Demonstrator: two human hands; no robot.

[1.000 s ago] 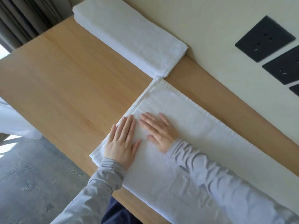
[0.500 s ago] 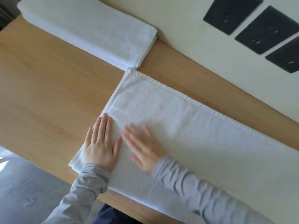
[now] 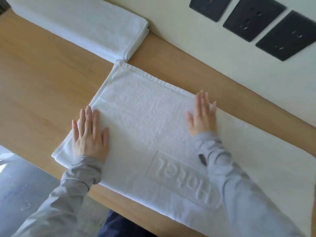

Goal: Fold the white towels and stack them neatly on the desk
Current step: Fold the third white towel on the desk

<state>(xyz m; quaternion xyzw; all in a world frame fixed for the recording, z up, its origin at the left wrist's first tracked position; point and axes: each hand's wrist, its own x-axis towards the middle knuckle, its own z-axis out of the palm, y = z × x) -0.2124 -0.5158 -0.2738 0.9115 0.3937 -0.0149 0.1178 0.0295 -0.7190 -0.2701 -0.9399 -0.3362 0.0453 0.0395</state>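
Wooden desk (image 3: 42, 79) against a pale wall (image 3: 188, 53). Three black plates (image 3: 253, 17) are up on the wall, grey floor (image 3: 20, 194) below the near edge. At the back left of the desk a stack of folded towels (image 3: 82, 26) lies along the wall. Just in front of it, far corner almost touching the stack, the white towel (image 3: 145, 120) lies flat. Its long side runs diagonally off to the right, its near edge approx. along the desk's front. Raised "hotel" lettering (image 3: 186, 178) shows in the near part, upside down to the camera.

Left hand (image 3: 89, 134): flat, palm down, fingers straight & close together, thumb out, pressing the towel's left short end, little finger about at the hem. Right hand (image 3: 202, 115): also flat, fingers straight & a bit spread, on the towel close to the far long hem, slightly blurred. Neither grips anything. The hands are well apart, w/ a bare stretch of towel between.

Handling, as a guess: terry cloth, looks doubled at the left end. Prob. soft, limp, light, not fragile, & won't slide much on wood. It'd likely sag & crease if lifted by the middle. Best hold is prob. at the corners or along a hem, pinched w/ thumb & fingers, one hand per corner. Flat palms suit smoothing only.
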